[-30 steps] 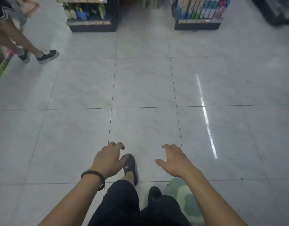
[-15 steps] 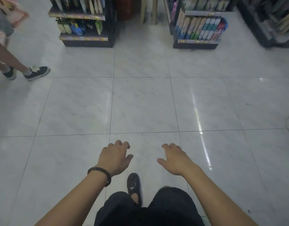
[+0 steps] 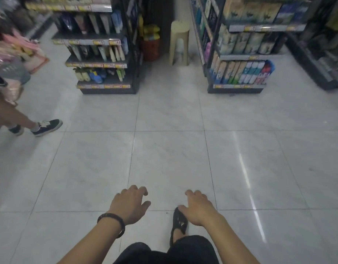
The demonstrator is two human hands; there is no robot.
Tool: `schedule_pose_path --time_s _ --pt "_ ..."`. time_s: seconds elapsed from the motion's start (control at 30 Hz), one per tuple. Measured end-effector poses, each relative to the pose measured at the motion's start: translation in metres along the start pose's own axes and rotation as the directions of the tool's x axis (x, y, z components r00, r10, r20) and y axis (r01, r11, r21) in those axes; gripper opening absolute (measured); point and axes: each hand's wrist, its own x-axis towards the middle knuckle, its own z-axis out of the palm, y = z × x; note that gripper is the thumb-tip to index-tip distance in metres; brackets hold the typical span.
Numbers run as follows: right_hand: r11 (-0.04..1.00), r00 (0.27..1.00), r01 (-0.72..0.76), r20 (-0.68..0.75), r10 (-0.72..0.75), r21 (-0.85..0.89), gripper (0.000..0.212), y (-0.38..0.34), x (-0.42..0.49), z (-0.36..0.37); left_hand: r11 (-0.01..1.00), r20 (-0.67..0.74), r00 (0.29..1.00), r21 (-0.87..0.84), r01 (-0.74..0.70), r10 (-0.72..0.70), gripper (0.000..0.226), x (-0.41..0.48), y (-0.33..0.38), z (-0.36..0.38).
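Grey glossy tiles (image 3: 164, 159) lie before a shopper whose left hand (image 3: 129, 204) and right hand (image 3: 198, 208) hang loosely curled, holding nothing; the shelf unit (image 3: 238, 86) stands well ahead, and a passer-by (image 3: 11, 116) striding in at left could cause a collision

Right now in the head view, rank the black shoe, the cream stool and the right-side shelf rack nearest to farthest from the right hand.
1. black shoe, directly below the right hand, by its thumb.
2. shelf rack, ahead on the right.
3. cream stool, farther back between the racks.
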Motion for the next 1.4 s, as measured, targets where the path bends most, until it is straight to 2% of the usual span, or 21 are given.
schedule_pose_path --time_s 0.27,0.5,0.7,0.93,1.23,1.4 --pt "0.996 0.998 0.069 0.009 -0.069 -0.065 0.077 -0.023 0.117 -0.159 0.995 -0.061 0.995 -0.055 0.077 -0.081 0.041 0.139 0.007 -0.122" --pt "0.992 0.995 0.099 -0.026 -0.101 -0.072 0.078 -0.072 0.247 -0.272 0.995 -0.098 0.993 -0.079 0.055 -0.063 0.042 0.285 -0.019 -0.206" --pt "0.993 0.998 0.065 0.018 -0.064 -0.099 0.077 -0.126 0.345 -0.377 0.996 -0.013 1.0 -0.088 -0.016 0.015 0.042 0.408 -0.048 -0.302" --pt "0.998 0.996 0.039 -0.074 -0.042 -0.043 0.069 -0.17 0.442 -0.492 0.998 0.011 0.999 -0.057 -0.033 0.034 0.042 0.53 -0.068 -0.398" --pt "0.996 0.993 0.085 -0.088 -0.085 0.002 0.07 -0.176 0.602 -0.644 0.999 -0.008 1.0 -0.042 0.001 -0.002 0.04 0.728 -0.055 -0.514" --pt "0.995 0.994 0.102 -0.034 -0.103 -0.019 0.07 -0.168 0.678 -0.736 0.998 -0.037 0.999 -0.062 0.022 -0.025 0.039 0.825 -0.035 -0.593"
